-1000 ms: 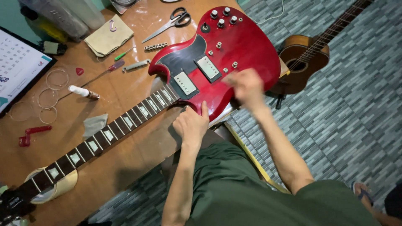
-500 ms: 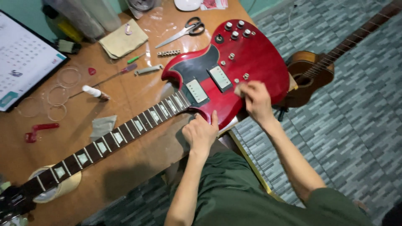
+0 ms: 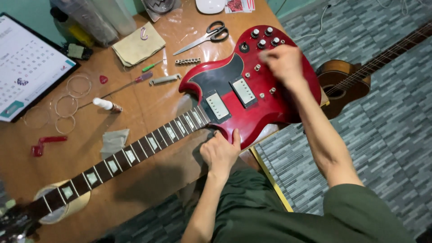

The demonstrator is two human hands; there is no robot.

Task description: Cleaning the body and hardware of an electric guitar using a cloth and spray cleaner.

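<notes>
The right hand (image 3: 280, 63) has slid up the red guitar (image 3: 270, 96) body toward its knobs, blurred, grip unreadable. The left hand (image 3: 220, 152), open-palmed, braces the guitar's lower edge, steadying it on the tabletop (image 3: 148, 180).

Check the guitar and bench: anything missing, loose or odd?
The red electric guitar has no strings, and its bridge studs stand bare; two loose metal bridge parts lie on the wooden table beside it. Nothing looks spilled or broken.

Home guitar-repair workbench: red electric guitar (image 3: 252, 90) on wooden table (image 3: 148, 175) mid-frame, scissors (image 3: 204, 36), screwdriver (image 3: 130, 83), coiled strings (image 3: 67, 105) upper left, second guitar (image 3: 342, 83) on tiled floor (image 3: 387, 135), right.
</notes>
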